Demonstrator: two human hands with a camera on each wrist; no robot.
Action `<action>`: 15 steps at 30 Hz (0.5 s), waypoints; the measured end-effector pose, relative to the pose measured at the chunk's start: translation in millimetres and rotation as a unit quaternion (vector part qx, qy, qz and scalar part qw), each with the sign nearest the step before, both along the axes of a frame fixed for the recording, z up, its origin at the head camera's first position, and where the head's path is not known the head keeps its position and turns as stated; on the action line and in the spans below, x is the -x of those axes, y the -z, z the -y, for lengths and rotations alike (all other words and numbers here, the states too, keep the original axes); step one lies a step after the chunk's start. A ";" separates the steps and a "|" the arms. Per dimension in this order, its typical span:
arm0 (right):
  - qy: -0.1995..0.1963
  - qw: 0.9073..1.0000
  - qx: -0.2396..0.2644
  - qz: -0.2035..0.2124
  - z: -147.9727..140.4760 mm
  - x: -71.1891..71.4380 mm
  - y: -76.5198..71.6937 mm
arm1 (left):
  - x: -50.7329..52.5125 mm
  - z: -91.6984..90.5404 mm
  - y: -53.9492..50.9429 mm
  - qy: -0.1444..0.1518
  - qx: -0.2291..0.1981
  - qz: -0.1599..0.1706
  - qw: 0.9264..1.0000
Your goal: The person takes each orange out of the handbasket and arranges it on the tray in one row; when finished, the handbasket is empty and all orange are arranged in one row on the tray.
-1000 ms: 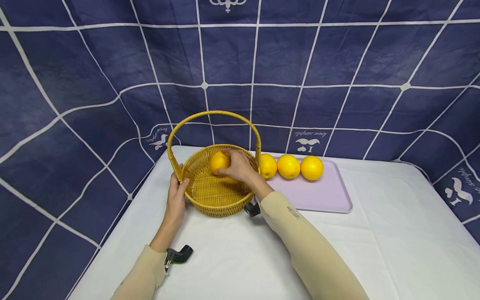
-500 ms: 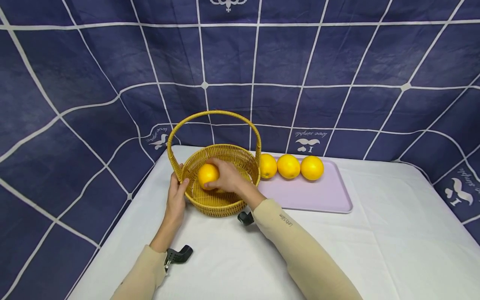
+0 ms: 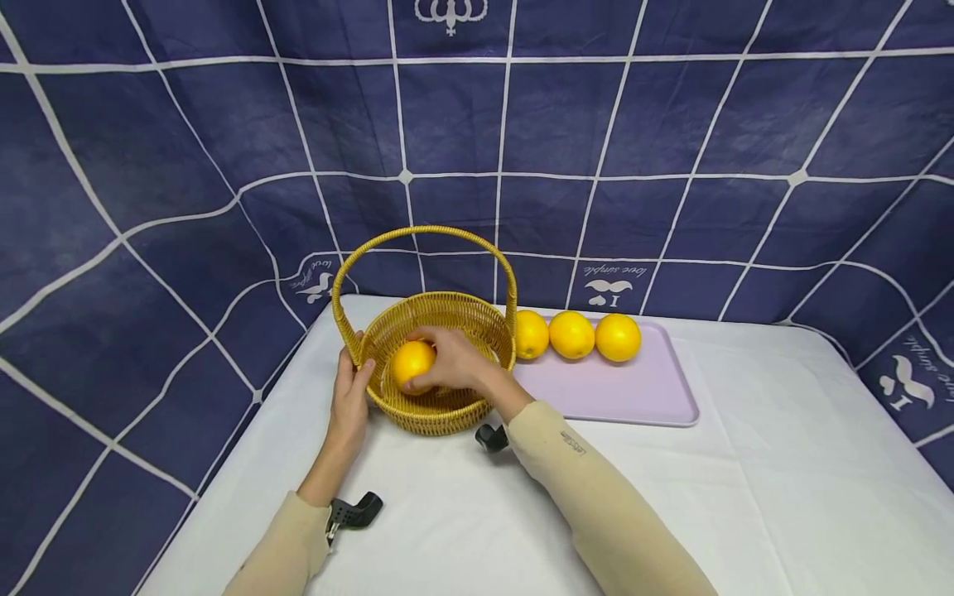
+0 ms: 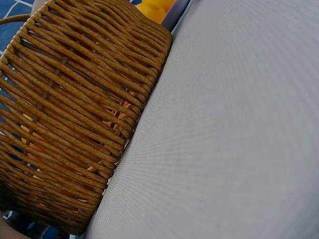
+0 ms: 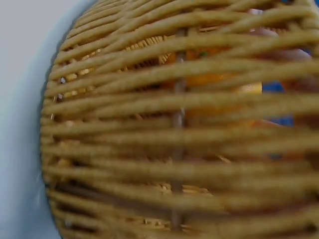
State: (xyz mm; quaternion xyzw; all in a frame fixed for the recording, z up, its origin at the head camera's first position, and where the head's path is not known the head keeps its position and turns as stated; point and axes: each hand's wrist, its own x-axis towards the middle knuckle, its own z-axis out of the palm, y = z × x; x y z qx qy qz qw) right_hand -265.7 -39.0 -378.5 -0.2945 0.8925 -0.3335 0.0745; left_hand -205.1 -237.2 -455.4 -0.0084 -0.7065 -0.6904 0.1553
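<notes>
A round woven basket with a tall arched handle stands on the left part of the table. My left hand holds its left side near the handle's foot, thumb at the rim. Inside the basket, my right hand grips an orange from the right, low and towards the left wall. Woven strands of the basket fill much of the left wrist view, and the left fingers are largely hidden there. Through the basket wall in the right wrist view, bits of orange colour show, blurred.
Right of the basket lies a lilac tray, partly behind it. Three oranges sit in a row along the tray's back edge. A white cloth covers the table, and a dark blue curtain hangs behind.
Within the basket, my right hand has carried the orange leftwards and lower, towards the near left wall. My left hand keeps its place on the basket. The view has tilted slightly.
</notes>
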 end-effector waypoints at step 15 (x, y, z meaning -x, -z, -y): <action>0.036 0.995 0.083 -0.047 -65.7 -24.9 -17.4 | -1.2 -0.1 -1.9 -0.004 -0.001 0.010 1.000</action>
